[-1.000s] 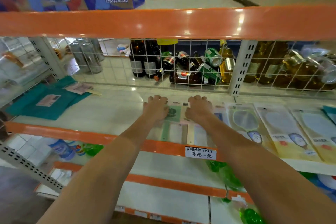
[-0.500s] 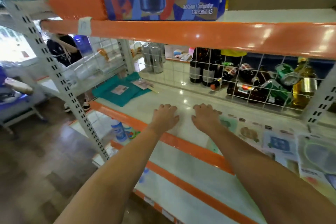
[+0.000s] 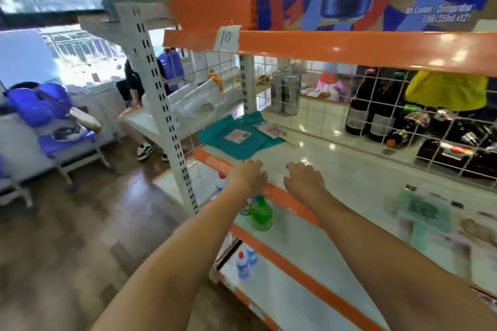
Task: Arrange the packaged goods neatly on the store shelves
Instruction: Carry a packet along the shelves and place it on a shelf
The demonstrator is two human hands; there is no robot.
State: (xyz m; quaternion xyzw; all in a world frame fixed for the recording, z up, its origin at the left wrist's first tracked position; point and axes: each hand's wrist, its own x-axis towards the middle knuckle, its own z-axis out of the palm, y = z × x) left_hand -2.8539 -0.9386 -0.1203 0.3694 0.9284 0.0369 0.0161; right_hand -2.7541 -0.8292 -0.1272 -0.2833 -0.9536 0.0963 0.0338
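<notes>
On the middle shelf [image 3: 336,169] of an orange-edged store rack, the person's two hands are out over a bare stretch of white board near its front lip. The left hand [image 3: 248,175] and the right hand [image 3: 304,179] lie side by side and apart, fingers loosely bent, and neither grip has hold of anything.

The step in hand looks like a reach between placements: the hands point toward the teal flat packages [image 3: 239,137] lying at the shelf's left end, just beyond the fingertips. There seem to be two of them, overlapping, each with a pale label. The next move would call for carrying both hands further left and forward, taking hold of a teal package by its edges, and squaring it up or moving it into line.

The other packaged goods, a row of flat sachets [image 3: 423,212] to the right, are too blurred to count surely. Behind the wire grid [image 3: 322,105] stand two upright dark bottles [image 3: 371,113] and a few silver cans [image 3: 286,91]. Below, one green bottle [image 3: 260,216] and two small blue-and-white bottles [image 3: 245,263] show.
</notes>
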